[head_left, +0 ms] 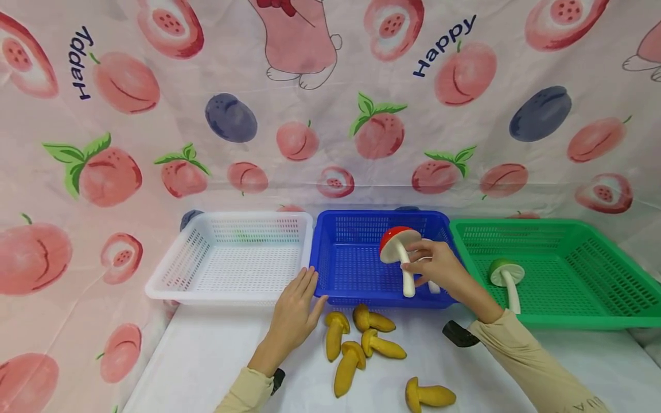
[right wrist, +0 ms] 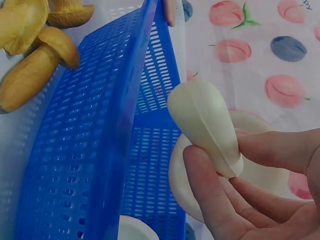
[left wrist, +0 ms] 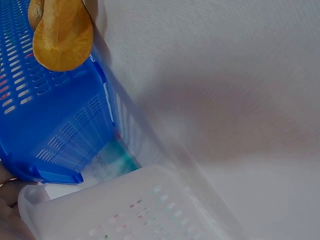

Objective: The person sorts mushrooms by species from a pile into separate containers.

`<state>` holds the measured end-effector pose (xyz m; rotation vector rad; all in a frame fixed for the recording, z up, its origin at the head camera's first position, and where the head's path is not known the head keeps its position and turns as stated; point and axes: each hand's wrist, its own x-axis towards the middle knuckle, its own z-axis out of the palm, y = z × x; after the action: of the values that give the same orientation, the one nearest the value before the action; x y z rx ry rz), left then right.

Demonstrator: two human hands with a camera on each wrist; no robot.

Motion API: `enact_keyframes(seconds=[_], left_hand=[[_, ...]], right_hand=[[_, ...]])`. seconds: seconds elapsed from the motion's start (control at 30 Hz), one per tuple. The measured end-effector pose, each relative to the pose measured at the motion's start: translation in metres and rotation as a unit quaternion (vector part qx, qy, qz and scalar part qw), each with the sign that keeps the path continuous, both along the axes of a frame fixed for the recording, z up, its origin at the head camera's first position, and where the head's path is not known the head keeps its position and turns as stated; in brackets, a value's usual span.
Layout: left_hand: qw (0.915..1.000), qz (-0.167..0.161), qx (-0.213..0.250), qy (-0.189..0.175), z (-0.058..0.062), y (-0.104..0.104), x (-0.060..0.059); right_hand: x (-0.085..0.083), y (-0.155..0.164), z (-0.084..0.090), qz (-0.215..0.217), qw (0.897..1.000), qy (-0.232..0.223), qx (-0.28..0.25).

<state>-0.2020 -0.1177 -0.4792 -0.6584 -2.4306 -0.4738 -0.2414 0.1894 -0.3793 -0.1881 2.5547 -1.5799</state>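
Observation:
My right hand (head_left: 439, 267) pinches the white stem of a toy mushroom with a red cap (head_left: 397, 244), held above the blue basket (head_left: 356, 298). In the right wrist view, thumb and fingers close round that stem (right wrist: 205, 125). Another white stem (head_left: 434, 287) shows inside the blue basket, mostly hidden behind the hand. My left hand (head_left: 295, 310) lies with straight fingers at the adjoining rims of the white basket (head_left: 227, 297) and the blue one. Several yellow-brown toy mushrooms (head_left: 350, 367) lie on the table in front.
To the right stands a green basket (head_left: 583, 321) holding a green-capped toy mushroom (head_left: 508, 275). One yellow mushroom (head_left: 428, 396) lies apart near the front edge of the view. A fruit-patterned cloth (head_left: 320, 115) hangs behind the row of baskets.

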Motion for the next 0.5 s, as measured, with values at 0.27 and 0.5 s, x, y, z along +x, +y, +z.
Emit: enact_keyframes(seconds=[0.27, 0.5], left_hand=[[1.0000, 0.002, -0.001, 0.004, 0.000, 0.000, 0.001], [1.0000, -0.001, -0.001, 0.005, 0.000, 0.000, 0.000]], right_hand=[[-0.016, -0.007, -0.007, -0.002, 1.000, -0.003, -0.017], [-0.027, -0.010, -0.018, -0.011, 1.000, -0.008, -0.020]])
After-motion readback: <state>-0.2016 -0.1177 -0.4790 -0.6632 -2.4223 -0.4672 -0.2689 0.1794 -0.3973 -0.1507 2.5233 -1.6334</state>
